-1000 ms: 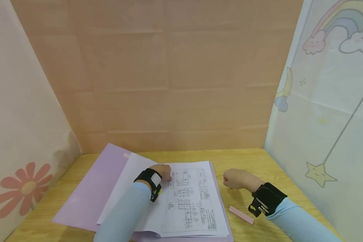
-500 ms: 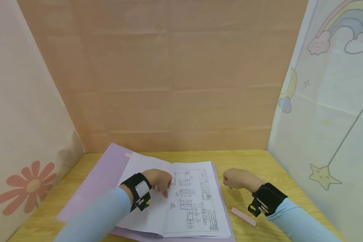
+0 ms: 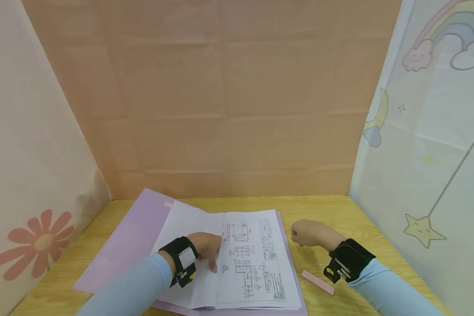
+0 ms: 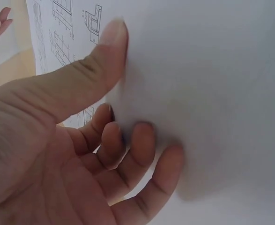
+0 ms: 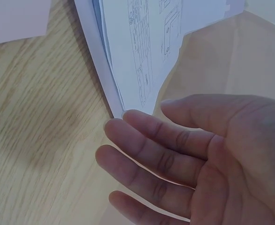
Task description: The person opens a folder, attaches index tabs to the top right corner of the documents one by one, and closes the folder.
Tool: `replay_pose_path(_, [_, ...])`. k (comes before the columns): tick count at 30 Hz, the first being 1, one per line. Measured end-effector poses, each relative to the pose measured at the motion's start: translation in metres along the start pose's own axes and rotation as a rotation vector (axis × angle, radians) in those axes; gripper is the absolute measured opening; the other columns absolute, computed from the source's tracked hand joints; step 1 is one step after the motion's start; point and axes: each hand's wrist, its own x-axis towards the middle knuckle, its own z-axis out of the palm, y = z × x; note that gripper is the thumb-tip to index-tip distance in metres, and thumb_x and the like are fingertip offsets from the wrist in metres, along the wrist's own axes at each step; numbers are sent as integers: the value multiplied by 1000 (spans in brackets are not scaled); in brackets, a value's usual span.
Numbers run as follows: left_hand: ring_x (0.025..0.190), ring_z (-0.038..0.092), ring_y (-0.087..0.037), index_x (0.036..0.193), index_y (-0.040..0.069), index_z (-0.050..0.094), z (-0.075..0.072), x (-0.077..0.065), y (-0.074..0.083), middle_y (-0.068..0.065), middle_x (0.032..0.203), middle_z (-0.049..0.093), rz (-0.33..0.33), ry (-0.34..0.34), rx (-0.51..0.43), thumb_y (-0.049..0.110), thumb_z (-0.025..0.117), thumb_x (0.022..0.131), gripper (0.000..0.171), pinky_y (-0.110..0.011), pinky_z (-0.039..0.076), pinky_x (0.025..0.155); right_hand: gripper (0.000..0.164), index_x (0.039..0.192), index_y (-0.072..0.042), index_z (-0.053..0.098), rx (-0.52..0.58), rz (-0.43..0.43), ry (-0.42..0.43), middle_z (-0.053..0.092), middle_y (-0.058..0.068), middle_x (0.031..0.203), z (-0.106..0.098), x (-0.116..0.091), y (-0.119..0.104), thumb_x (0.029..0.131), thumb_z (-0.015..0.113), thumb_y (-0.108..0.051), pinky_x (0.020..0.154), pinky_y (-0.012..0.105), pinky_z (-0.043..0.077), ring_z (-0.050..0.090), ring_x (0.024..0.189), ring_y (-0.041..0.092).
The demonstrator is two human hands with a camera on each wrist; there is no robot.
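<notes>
A purple folder [image 3: 130, 237] lies spread on the table, with a stack of white sheets inside. On the right-hand sheet [image 3: 274, 263] are printed line drawings of parts. My left hand [image 3: 205, 248] rests over the blank turned page [image 3: 181, 219], close to the fold. In the left wrist view its thumb [image 4: 92, 70] and loosely bent fingertips are right at the blank paper, without gripping it. My right hand [image 3: 312, 232] is beside the folder's right edge. Its fingers [image 5: 146, 180] are relaxed and slightly bent, with nothing in them.
A small pink strip [image 3: 317, 282] lies on the wooden table [image 3: 312, 204] below the right hand. A brown panel [image 3: 221, 109] stands behind, and patterned walls close in the left and right sides.
My left hand has moved from the upper part of the fold left and toward me, down the turned page. The right hand stays in place.
</notes>
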Motion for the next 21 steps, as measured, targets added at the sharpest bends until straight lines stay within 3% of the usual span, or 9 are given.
replay_pose_path(8, [68, 52, -19, 91, 10, 62, 3, -9, -3, -1, 77, 57, -49, -2, 16, 21, 91, 62, 42, -31, 41, 64, 14, 82, -7, 61, -20, 22, -12, 56, 0, 69, 0, -4, 2, 95, 57, -10, 65, 36, 45, 51, 64, 16])
replay_pose_path(14, [69, 53, -19, 93, 9, 63, 5, -11, -4, -2, 77, 57, -50, 10, 38, 22, 91, 62, 43, -32, 44, 65, 14, 81, -6, 61, -8, 17, -9, 56, 0, 69, -1, -5, 0, 94, 57, -9, 64, 35, 42, 50, 64, 16])
replay_pose_path(21, [79, 53, -20, 98, 7, 66, 3, -10, -1, -2, 87, 62, -31, 42, 86, 24, 91, 61, 48, -38, 49, 84, 13, 82, -6, 60, -3, 24, -13, 57, 1, 70, -1, -4, -2, 94, 57, -9, 64, 35, 43, 51, 64, 17])
